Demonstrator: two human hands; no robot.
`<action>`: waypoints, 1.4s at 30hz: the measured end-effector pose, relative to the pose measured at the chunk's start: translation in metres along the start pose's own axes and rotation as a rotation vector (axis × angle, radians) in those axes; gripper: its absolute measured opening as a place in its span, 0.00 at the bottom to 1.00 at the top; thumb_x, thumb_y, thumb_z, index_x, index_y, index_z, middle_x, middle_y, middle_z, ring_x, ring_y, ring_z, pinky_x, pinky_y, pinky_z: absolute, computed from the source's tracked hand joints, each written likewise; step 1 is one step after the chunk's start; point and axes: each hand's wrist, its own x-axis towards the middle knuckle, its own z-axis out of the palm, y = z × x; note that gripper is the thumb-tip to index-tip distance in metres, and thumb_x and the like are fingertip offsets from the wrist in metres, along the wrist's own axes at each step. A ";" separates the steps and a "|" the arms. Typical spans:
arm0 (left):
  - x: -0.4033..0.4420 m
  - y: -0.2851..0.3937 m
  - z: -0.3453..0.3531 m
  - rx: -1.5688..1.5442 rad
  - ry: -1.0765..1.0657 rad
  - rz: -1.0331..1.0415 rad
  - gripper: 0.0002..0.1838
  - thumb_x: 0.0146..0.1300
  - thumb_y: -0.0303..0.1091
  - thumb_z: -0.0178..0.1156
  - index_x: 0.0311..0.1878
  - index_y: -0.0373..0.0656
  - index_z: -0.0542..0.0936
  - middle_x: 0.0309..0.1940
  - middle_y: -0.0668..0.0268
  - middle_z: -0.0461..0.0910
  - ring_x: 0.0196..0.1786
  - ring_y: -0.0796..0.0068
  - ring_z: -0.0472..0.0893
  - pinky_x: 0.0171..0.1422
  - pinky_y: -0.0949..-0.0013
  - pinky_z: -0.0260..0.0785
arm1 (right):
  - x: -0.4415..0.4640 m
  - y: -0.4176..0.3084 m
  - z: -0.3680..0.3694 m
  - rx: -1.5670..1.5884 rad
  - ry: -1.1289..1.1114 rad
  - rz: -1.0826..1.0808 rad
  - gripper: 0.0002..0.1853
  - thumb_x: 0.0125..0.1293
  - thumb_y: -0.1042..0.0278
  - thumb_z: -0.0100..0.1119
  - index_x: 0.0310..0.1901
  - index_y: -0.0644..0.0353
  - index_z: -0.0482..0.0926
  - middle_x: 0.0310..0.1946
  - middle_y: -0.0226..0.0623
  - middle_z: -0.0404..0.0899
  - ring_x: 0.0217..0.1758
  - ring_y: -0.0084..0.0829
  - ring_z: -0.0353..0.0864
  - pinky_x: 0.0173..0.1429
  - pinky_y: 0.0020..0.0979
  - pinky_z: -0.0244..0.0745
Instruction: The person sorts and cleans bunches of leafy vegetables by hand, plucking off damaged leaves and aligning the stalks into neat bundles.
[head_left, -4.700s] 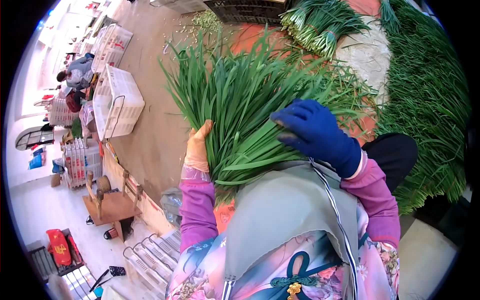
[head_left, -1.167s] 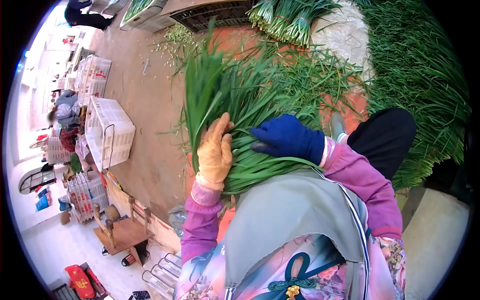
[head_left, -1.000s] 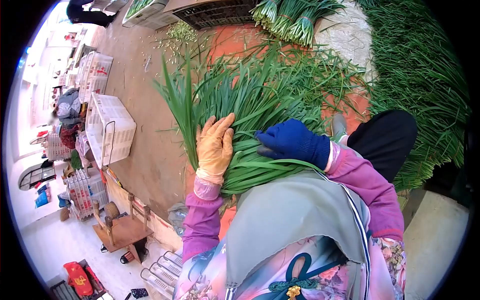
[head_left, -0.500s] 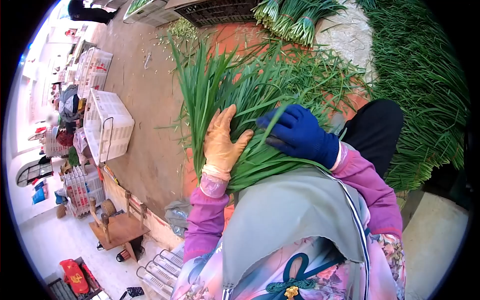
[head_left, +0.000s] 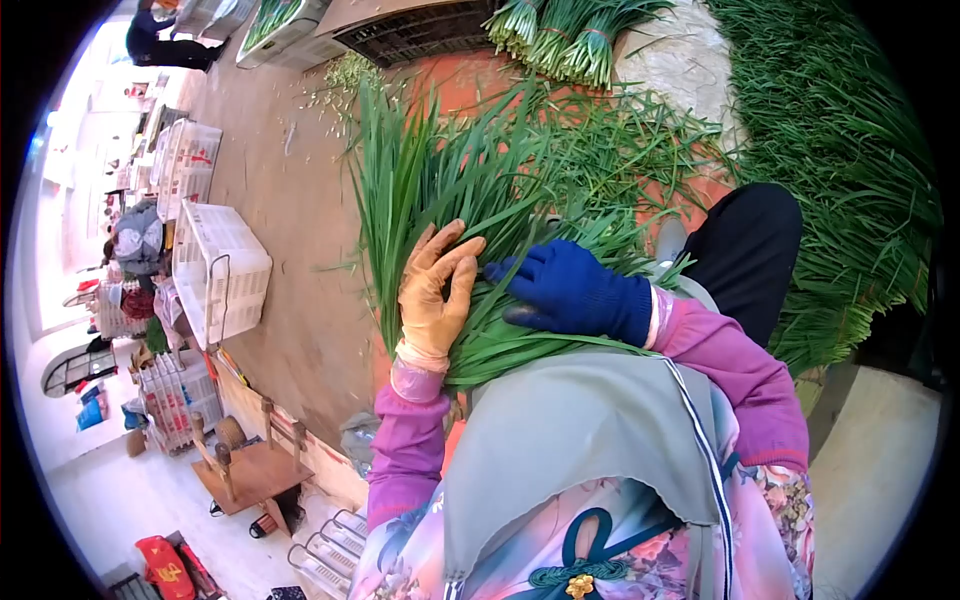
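Observation:
A large loose bunch of long, flat green leaves, like garlic chives [head_left: 400, 170], lies across my lap and stretches away from me. My left hand [head_left: 432, 295], in a tan glove, rests on the near part of the bunch, its fingers bent and the thumb raised near the index finger. Beside it, my right hand [head_left: 572, 292], in a dark blue knitted glove, reaches left over the same leaves. Its fingertips come close to the left thumb, and its own thumb is apart below. The leaves partly hide what lies under both hands.
Tied bundles with pale stems [head_left: 590, 50] lie at the top beside a dark crate [head_left: 420, 35]. Loose leaves [head_left: 640, 135] are scattered ahead, and a big green heap [head_left: 830, 150] fills the right. White crates [head_left: 225, 275] and a wooden stool [head_left: 250, 465] stand left. A person [head_left: 165, 45] is far off.
My right hand has let go of a leaf, dropped slightly and moved left toward my left hand. The left hand's thumb has risen toward its index finger. The view has shifted slightly.

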 end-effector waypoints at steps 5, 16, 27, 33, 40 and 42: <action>0.002 0.006 0.006 0.143 0.026 -0.053 0.13 0.54 0.28 0.61 0.44 0.47 0.80 0.52 0.62 0.75 0.60 0.55 0.68 0.65 0.59 0.57 | -0.005 0.011 0.007 0.268 0.172 0.065 0.18 0.58 0.52 0.56 0.44 0.57 0.77 0.33 0.39 0.77 0.33 0.38 0.77 0.35 0.33 0.71; 0.010 0.012 0.007 0.253 -0.058 -0.109 0.25 0.51 0.31 0.64 0.54 0.43 0.73 0.54 0.61 0.72 0.59 0.58 0.68 0.64 0.62 0.58 | 0.011 0.079 -0.018 1.092 0.431 0.709 0.18 0.61 0.68 0.53 0.52 0.64 0.72 0.27 0.27 0.74 0.25 0.17 0.72 0.31 0.21 0.71; 0.014 0.010 0.009 0.245 -0.068 -0.093 0.28 0.50 0.30 0.64 0.57 0.40 0.69 0.54 0.58 0.71 0.58 0.58 0.68 0.63 0.63 0.59 | 0.011 0.094 0.002 1.494 0.263 0.687 0.34 0.54 0.76 0.57 0.63 0.67 0.56 0.34 0.31 0.74 0.24 0.22 0.74 0.27 0.23 0.71; 0.013 0.009 0.010 0.252 -0.060 -0.093 0.28 0.50 0.31 0.64 0.56 0.40 0.69 0.53 0.58 0.71 0.58 0.58 0.68 0.63 0.63 0.59 | 0.007 0.081 -0.002 1.537 0.233 0.669 0.31 0.54 0.73 0.59 0.60 0.68 0.61 0.33 0.32 0.76 0.24 0.21 0.74 0.31 0.21 0.70; 0.011 0.012 0.009 0.264 -0.049 -0.073 0.29 0.49 0.31 0.65 0.57 0.42 0.70 0.54 0.59 0.72 0.59 0.56 0.68 0.64 0.61 0.58 | 0.011 0.062 -0.012 1.325 0.147 0.705 0.25 0.55 0.66 0.61 0.53 0.67 0.68 0.30 0.31 0.78 0.26 0.19 0.74 0.32 0.20 0.69; 0.010 0.012 0.010 0.230 -0.039 -0.062 0.29 0.49 0.31 0.65 0.57 0.43 0.70 0.55 0.59 0.72 0.60 0.56 0.67 0.65 0.60 0.57 | 0.014 0.061 -0.010 1.315 0.189 0.715 0.21 0.55 0.63 0.61 0.49 0.66 0.73 0.27 0.30 0.78 0.25 0.19 0.73 0.31 0.20 0.68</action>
